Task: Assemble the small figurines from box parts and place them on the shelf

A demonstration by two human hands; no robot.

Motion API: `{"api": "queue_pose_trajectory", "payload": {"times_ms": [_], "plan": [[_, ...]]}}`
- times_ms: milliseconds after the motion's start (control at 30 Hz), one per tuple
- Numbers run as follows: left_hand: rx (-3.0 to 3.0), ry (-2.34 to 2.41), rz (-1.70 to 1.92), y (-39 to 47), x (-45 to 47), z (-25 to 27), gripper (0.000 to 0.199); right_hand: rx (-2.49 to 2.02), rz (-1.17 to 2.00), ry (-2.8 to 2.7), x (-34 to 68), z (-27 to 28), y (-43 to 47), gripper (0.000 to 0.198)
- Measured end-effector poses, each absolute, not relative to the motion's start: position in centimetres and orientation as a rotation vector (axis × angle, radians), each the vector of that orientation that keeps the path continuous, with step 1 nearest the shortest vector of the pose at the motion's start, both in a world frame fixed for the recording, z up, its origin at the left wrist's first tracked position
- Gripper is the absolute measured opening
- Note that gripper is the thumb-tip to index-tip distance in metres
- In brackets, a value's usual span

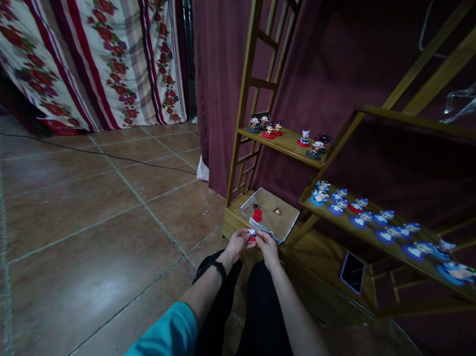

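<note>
A small figurine [252,234] with a whitish top and a red base is pinched between my two hands, in front of the shelf. My left hand [239,242] closes on its left side, and my right hand [266,245] grips it from the right. Just beyond my fingers lies a shallow open box [287,218] with a white rim. Inside it are red pieces [257,214], a small dark piece next to them and a small figurine head [277,211]. The fingertips partly cover the held figurine.
A wooden display shelf [280,142] carries several dark-haired figurines [317,146]. Several blue-based figurines [362,219] line a lower right board. A phone [352,272] lies below them. A black cable [142,161] crosses the tiled floor; a flowered curtain [120,58] hangs at left.
</note>
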State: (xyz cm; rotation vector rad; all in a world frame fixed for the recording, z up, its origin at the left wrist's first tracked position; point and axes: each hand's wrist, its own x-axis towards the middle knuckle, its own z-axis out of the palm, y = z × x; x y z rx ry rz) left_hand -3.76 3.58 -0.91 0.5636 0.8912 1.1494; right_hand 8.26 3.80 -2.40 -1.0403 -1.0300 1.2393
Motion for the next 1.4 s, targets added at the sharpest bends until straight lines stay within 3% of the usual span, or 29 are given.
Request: {"api": "queue_pose_trajectory", "payload": {"times_ms": [467, 700, 1200, 1400], "plan": [[0.561, 0.625, 1.108, 3.5, -4.2, -0.3, 0.031, -0.867, 1.237, -0.912, 8.3, -0.7, 2.6, 0.019], [0.561, 0.664, 1.053, 3.4, -4.3, -0.1, 0.031, -0.917, 1.308, -0.815, 8.4, -0.7, 2.7, 0.031], [0.545, 0.795, 1.072, 4.3, -4.2, -0.8, 0.013, -0.983, 1.525, -0.81, 8.7, -1.2, 3.3, 0.028], [0.466, 0.829, 1.077, 4.6, -4.1, -0.7, 0.017, -1.014, 1.48, -0.759, 8.1, -1.4, 3.6, 0.031]]}}
